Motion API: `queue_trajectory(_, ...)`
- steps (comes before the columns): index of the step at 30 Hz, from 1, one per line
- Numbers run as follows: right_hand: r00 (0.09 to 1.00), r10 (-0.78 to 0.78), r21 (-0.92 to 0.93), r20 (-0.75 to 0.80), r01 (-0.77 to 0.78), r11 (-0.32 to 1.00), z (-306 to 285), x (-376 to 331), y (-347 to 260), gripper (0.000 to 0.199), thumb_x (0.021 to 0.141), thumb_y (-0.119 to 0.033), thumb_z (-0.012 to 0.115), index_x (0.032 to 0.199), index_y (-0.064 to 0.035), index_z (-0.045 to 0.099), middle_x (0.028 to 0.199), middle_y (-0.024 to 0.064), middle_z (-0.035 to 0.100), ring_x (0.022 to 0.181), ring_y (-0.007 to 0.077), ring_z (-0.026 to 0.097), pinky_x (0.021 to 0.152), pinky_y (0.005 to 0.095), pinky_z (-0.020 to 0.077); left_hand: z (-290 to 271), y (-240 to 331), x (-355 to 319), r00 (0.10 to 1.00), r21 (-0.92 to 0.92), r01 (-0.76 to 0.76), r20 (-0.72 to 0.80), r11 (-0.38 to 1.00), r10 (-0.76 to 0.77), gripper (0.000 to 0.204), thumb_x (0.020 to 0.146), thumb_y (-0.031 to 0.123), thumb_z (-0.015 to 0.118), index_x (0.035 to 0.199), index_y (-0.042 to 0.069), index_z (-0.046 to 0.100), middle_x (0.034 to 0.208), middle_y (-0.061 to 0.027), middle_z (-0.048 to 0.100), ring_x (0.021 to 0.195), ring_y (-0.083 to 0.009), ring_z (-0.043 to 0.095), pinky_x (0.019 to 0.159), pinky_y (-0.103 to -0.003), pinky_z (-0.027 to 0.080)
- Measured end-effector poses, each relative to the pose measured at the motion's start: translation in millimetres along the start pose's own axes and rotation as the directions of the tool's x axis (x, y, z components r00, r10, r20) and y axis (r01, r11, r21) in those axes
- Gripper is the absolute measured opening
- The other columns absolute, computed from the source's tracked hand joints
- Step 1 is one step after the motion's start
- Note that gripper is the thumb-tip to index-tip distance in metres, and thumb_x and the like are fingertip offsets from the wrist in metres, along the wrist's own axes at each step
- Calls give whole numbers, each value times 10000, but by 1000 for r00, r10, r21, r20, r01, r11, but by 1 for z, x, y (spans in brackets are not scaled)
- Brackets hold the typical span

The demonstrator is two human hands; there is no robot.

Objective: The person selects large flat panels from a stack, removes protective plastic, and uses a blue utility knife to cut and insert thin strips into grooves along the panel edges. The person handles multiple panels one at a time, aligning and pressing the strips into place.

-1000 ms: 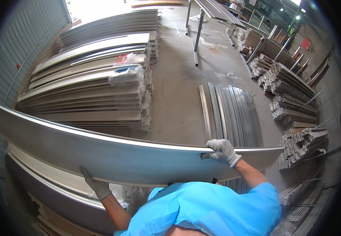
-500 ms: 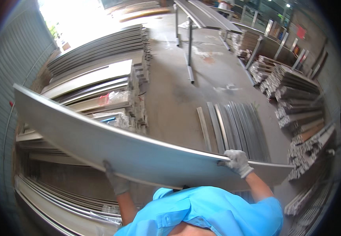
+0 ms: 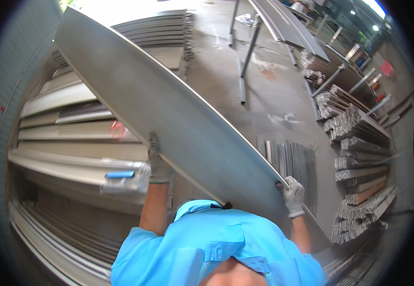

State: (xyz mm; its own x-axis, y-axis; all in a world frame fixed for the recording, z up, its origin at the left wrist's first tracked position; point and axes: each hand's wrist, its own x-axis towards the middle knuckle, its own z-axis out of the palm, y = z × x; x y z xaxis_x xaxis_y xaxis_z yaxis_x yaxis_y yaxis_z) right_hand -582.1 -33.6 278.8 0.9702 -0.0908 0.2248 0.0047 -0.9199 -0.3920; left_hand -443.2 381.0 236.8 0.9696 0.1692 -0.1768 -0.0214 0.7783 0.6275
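A long, flat grey panel [image 3: 183,119] slants across the view, from the upper left down to the lower right, held in front of my chest. My left hand [image 3: 159,164], in a grey work glove, grips its near edge, with fingers partly behind the panel. My right hand [image 3: 293,196], gloved too, is closed around the far edge towards the panel's lower right end. That end passes beside my right forearm.
Stacked long panels [image 3: 73,133] fill the left, with a blue roll [image 3: 120,174] on plastic wrap. Profile bundles [image 3: 362,162] line the right. Several strips [image 3: 293,157] lie on the floor beyond my right hand. A metal stand [image 3: 250,57] holding long panels [image 3: 290,26] is at the back.
The panel has swung round: its left end has risen towards the far side and its right end has dropped nearer. Both hands keep their grip and the surroundings have shifted in view.
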Motion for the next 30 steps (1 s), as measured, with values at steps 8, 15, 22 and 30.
queue_trajectory(8,993,56,-125,-109,-70,990,8,166,74,705,814,-777,527,747,-78,583,650,136,582,616,352,621,556,455,464,114,-86,171,995,-74,70,83,995,-63,739,917,528,668,1412,38,419,1259,-119,551,1193,-256,551,1022,-382,509)
queue_trajectory(15,977,24,-174,-212,-62,983,-9,303,77,654,820,-719,590,741,-70,589,650,132,578,602,352,605,542,435,451,198,-88,312,971,-121,155,201,980,-129,720,920,515,667,1401,35,431,1261,-125,553,1171,-266,570,1018,-417,511)
queue_trajectory(22,906,-85,-418,-415,-106,902,-32,445,23,680,828,-746,549,764,-70,592,656,113,559,616,335,595,557,441,433,277,-87,483,936,-168,186,330,968,-123,775,883,550,691,1416,49,434,1307,-114,556,1211,-280,553,1047,-438,494)
queue_trajectory(30,787,-271,-634,-554,-187,751,-78,570,-17,727,784,-763,558,820,-39,600,668,98,515,578,299,542,533,423,418,392,-85,628,854,-198,194,516,961,-67,808,869,573,692,1429,58,419,1320,-111,546,1236,-271,543,1047,-439,503)
